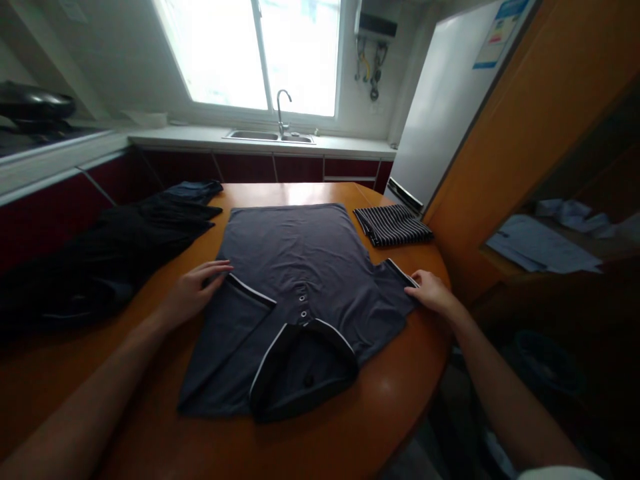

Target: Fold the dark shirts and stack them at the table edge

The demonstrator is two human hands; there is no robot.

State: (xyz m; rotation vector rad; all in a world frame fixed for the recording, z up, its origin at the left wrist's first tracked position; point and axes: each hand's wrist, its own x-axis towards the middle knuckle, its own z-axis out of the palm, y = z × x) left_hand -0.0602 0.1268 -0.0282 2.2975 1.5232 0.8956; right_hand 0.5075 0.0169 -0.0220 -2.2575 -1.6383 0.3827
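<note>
The person's right hand [431,291] has its grip closed on cloth: thumb and fingers pinch the white-edged cuff of a sleeve [393,287] that juts out sideways. The left hand [196,288] reaches its fingertips to the corner of the other sleeve [237,301], which lies folded in over the shirt; from where I stand I can't tell whether that grip has hold of any fabric. Between the two hands the grey polo shirt [305,250] lies front up on the wooden table [395,393], its dark collar [273,377] turned toward the person and its hem toward the window [220,50]. Just beyond the pinched sleeve sits a folded striped cloth [395,225], crowding that side of the table. On the other side, a heap of dark clothes [115,253] takes up the space beside the left forearm. Past the far edge I see a sink [253,135] and faucet [281,121], with a black pan [37,103] off left, and a fridge [433,100] and some papers [543,243] to the right.
</note>
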